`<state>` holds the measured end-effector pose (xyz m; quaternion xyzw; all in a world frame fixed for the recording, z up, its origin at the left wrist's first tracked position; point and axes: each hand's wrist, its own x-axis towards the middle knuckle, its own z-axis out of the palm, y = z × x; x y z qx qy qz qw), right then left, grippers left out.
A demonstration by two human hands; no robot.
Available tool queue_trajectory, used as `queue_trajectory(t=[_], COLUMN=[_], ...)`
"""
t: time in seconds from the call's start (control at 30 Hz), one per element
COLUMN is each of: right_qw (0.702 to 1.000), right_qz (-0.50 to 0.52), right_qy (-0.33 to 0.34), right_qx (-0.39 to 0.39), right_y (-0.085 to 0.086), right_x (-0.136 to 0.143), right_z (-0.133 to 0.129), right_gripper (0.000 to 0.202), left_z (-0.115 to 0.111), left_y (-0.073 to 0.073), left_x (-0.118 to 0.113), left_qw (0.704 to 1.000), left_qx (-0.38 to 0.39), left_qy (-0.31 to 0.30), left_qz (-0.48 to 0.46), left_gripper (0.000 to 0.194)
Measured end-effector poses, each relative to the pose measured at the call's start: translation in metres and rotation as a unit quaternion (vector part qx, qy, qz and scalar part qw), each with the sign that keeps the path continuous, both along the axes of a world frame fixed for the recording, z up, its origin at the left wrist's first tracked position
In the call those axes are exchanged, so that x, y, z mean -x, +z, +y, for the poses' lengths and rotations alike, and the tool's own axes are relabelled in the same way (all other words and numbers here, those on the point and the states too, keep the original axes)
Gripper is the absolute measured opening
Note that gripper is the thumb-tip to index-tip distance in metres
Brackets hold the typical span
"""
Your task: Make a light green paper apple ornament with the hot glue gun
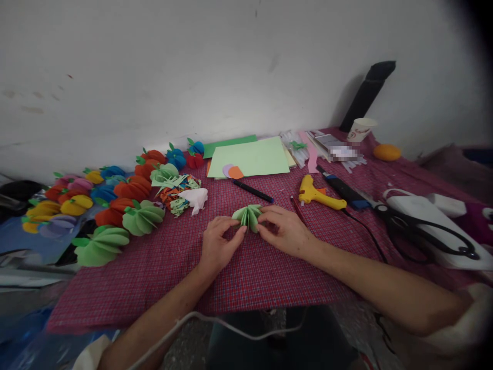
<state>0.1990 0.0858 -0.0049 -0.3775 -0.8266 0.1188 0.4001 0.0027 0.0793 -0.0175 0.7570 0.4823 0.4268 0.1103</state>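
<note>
Bench (265,280), inboard of front edge: folded green paper (247,218) is pinched by left hand (219,241) and right hand (287,232), pleats apparently being fanned; light grip needed next.

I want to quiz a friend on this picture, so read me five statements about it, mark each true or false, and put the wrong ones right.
1. The left hand and the right hand both touch the light green folded paper. True.
2. The glue gun is blue. False: the glue gun is yellow.
3. A dark pen lies between the light green sheet and the hands. True.
4. The right hand holds the scissors. False: the scissors lie apart from it.
5. The paper pumpkins include orange and yellow ones. True.
</note>
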Motion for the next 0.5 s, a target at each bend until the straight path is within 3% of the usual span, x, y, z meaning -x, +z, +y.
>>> queue_trajectory(t=[0.5], right_qw=[1.0], right_qz=[-0.004], right_qy=[-0.002], right_qx=[0.001], right_y=[-0.0007], right_x=[0.0009], right_z=[-0.0002], right_gripper=[0.009], left_z=[0.001], left_y=[0.0007], left_x=[0.0007], left_qw=[1.0], left_qx=[0.001], left_qy=[0.002], left_qz=[0.024], left_gripper=[0.011])
